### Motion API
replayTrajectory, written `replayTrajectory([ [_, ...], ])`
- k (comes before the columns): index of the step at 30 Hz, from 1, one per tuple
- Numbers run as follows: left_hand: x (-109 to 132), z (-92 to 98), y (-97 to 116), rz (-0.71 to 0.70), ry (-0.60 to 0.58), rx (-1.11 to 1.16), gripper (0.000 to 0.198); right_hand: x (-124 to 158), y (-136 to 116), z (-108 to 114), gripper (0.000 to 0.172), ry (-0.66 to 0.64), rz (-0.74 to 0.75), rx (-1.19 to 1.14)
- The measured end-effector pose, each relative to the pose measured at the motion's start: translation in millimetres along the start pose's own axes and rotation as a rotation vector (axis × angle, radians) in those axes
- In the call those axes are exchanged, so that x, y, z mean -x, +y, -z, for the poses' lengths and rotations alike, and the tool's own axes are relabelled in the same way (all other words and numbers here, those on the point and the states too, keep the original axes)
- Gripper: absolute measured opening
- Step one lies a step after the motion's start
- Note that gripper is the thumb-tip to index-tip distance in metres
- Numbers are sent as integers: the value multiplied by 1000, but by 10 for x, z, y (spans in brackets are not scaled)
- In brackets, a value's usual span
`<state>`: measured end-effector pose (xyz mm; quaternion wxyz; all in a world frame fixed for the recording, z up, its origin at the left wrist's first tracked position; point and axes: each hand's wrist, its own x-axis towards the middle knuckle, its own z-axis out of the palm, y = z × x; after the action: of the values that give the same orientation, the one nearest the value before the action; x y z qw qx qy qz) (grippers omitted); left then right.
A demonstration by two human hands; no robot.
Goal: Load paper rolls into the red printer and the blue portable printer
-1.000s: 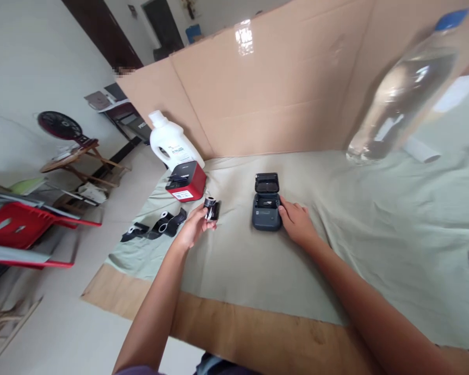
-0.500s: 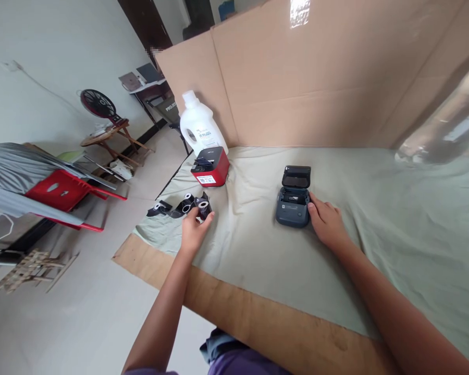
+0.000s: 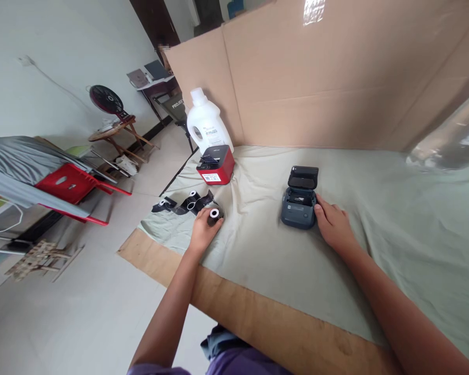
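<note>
My left hand (image 3: 203, 233) is closed round a small black roll (image 3: 214, 214) that rests on the pale green cloth (image 3: 258, 250), next to other black rolls and ribbon (image 3: 187, 202). My right hand (image 3: 334, 225) lies with fingers together against the right side of a dark grey pocket printer (image 3: 299, 204), whose lid stands open. A red and black label printer (image 3: 214, 165) sits further back left, in front of a white jug (image 3: 206, 124).
A cardboard wall (image 3: 316, 78) closes off the back of the table. A clear plastic bottle (image 3: 449, 140) lies at the far right. The table's brown edge (image 3: 266, 323) runs near me. Left of the table are a red chair (image 3: 70, 187) and a fan (image 3: 107, 100).
My left hand has carried the black roll from mid-air down and left to the cloth beside the other rolls. My right hand has stayed at the grey printer. The view has swung left.
</note>
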<state>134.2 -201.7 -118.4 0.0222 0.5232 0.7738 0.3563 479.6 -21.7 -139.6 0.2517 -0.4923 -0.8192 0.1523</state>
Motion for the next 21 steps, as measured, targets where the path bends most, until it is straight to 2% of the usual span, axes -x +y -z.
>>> replayTrajectory([
  [2,17,7,-57,80,-5,-13,35,-3,6,-7,57,3,-2,6],
  [5,50,104,-151,95,-14,-47,47,-5,0,-4,57,1,-10,7],
  [7,45,201,-238,152,61,-63,45,-4,-10,5,57,-6,-16,-2],
  [10,-38,314,-374,362,210,-135,45,-1,-23,18,57,-15,-12,-15],
  [12,-124,342,-436,419,214,-214,43,-2,-25,20,57,-15,-12,-23],
  [16,-245,335,-455,372,167,-292,29,-10,-17,11,57,-19,-27,-30],
  [18,-262,341,-410,300,234,-251,26,-14,-11,3,57,-21,-26,-31],
  [21,-285,370,-235,172,305,-41,28,-17,-8,-3,58,-16,-21,-25],
])
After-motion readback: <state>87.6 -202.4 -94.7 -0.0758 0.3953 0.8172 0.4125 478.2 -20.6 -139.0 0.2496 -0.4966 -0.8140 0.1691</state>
